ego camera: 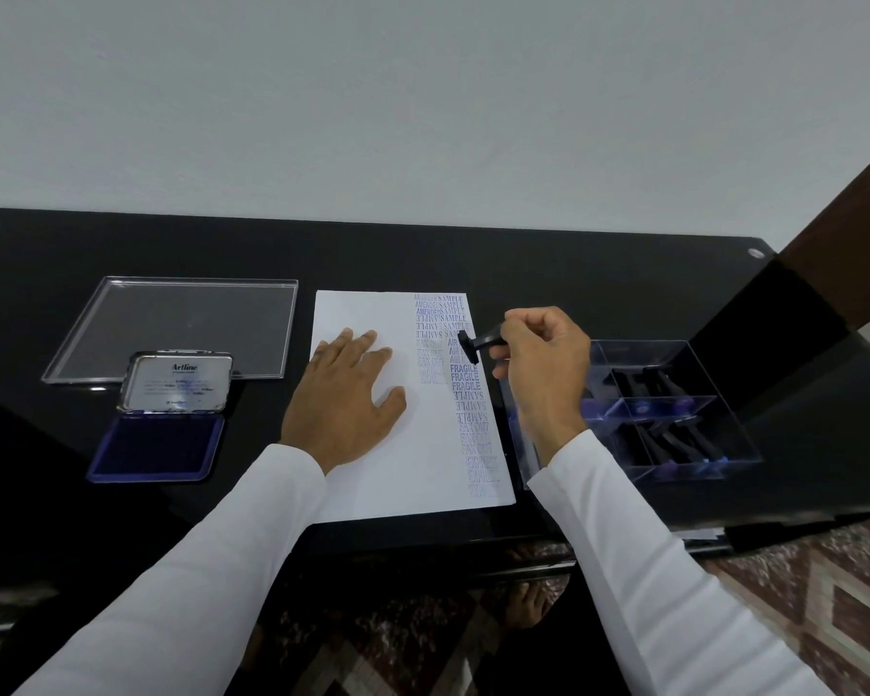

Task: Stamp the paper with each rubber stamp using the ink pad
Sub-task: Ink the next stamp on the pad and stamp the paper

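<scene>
A white paper sheet (372, 474) lies on the black desk, with two columns of blue stamped words down its right side. My left hand (345, 399) lies flat on the sheet, fingers spread. My right hand (543, 364) grips a black rubber stamp (475, 344) by its handle, holding it tilted above the sheet's right edge with its face turned left. The open blue ink pad (159, 449) sits at the left, its metal lid raised.
A clear plastic lid (172, 324) lies flat behind the ink pad. At the right stands a clear divided box (674, 409) holding several black stamps. The desk's front edge (423, 545) runs just below the paper, with patterned floor beyond.
</scene>
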A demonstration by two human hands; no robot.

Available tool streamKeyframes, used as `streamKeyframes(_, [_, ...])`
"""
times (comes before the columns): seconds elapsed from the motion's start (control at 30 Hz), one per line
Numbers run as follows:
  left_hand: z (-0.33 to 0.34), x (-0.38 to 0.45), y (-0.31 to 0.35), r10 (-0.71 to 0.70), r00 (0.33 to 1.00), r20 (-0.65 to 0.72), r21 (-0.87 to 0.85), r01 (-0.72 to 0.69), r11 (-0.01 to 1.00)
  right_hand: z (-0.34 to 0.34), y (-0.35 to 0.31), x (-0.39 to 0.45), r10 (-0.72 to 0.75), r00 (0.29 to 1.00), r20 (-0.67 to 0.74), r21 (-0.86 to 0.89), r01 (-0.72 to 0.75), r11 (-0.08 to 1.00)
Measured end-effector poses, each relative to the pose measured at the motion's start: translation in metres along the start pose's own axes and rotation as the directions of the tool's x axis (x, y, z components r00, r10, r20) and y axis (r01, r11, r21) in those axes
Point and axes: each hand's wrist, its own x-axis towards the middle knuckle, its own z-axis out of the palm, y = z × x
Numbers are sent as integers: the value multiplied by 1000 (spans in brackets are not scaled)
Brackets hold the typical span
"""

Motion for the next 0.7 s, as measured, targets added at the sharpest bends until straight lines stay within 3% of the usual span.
streamKeyframes(0.2, [-9, 1, -1, 9, 999, 34, -53, -8, 999, 4, -3, -4, -12, 1000, 29, 2, 12, 1000])
streamKeyframes(0.5, [-40, -37, -25, -23, 996, -87, -129, 11, 992, 35, -12, -32, 6, 990, 143, 38, -11, 999])
streamKeyframes(0.7, [-72, -78, -56, -105, 981, -162, -122, 85, 989, 74, -18, -71, -43, 960, 276, -12, 48, 999])
